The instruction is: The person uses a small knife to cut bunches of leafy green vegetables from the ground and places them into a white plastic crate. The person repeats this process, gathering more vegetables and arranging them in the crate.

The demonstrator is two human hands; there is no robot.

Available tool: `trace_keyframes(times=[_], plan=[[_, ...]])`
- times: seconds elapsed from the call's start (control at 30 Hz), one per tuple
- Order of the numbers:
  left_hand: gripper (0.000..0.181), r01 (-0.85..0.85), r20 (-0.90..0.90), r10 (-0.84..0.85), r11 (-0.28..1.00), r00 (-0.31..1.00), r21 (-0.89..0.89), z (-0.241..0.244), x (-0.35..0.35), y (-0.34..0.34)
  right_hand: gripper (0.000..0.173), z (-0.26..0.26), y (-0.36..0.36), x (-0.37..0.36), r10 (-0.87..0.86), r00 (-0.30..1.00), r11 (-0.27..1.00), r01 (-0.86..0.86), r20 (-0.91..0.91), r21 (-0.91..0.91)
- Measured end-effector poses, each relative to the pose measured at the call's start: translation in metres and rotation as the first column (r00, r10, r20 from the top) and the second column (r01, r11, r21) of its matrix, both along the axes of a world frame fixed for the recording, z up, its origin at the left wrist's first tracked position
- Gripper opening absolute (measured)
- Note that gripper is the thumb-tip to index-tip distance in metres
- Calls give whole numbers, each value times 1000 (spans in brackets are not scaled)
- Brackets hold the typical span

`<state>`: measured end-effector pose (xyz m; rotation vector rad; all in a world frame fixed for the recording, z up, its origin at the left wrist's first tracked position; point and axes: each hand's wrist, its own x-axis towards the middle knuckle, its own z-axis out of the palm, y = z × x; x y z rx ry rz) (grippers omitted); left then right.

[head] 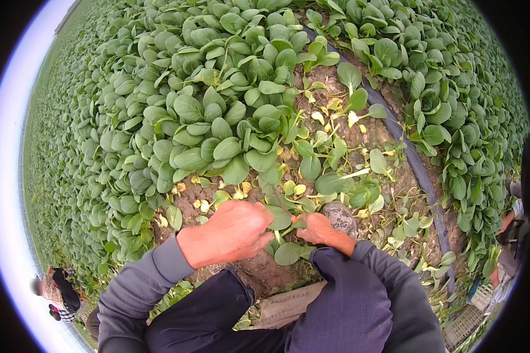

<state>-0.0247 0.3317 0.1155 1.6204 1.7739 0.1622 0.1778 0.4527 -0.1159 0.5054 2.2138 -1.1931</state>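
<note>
My left hand (231,230) is curled beside a green leaf (279,217), its fingertips near leaf stalks; whether it grips them cannot be told. Just to its right, my right hand (316,228) is closed on a small tool (294,219) with an orange part, mostly hidden by the fingers. Loose leaves (289,253) lie below and between the hands. Ahead of them grow leafy green plants resembling pak choi (229,148), rooted in a dense bed.
A dark flat hose (417,170) runs along the soil at right. Cut green and yellow leaves (333,181) litter the ground. A printed cardboard piece (291,304) lies between my legs. People are at both lower edges, with plastic crates (463,324) at lower right.
</note>
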Motion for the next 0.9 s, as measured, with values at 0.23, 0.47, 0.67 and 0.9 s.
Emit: trace_keyframes(times=[0.23, 0.47, 0.67, 0.9], plan=[[15, 210, -371, -130, 961, 920, 182, -139, -22, 104, 45, 10, 60, 36, -785, 619, 595, 741, -29, -311], [21, 163, -637, -14, 971, 770, 176, -178, -86, 161, 38, 34, 87, 33, -692, 623, 657, 752, -365, 39], [34, 31, -611, 234, 920, 756, 391, -195, -116, 109, 20, 23, 85, -30, -687, 597, 689, 716, -415, -112], [34, 10, -670, 178, 964, 721, 266, -192, -109, 121, 17, -14, 89, -103, -661, 662, 734, 668, -355, -121]])
